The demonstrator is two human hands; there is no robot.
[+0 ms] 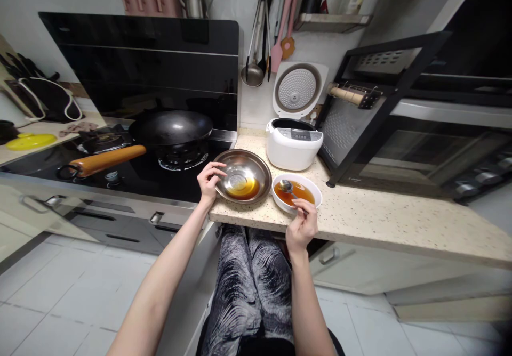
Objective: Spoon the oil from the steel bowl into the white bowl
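A steel bowl (262, 177) stands at the counter's front left, with amber liquid pooled in its near side. My left hand (210, 180) grips its left rim, the fingers lying over the edge and the thumb hidden. To its right sits a white bowl (319, 199) of brownish-orange liquid. In my right hand (302, 227) is a metal spoon (286, 186), its handle pinched between thumb and fingers. The spoon's bowl is over or in the liquid of the white bowl; I cannot tell how deep.
Behind the bowls a white rice cooker (294, 151) has its lid raised. At left, a black wok (172, 127) with a wooden handle rests on the gas hob. An oven (436, 153) stands at right on the speckled counter (400, 220). Utensils hang on the wall.
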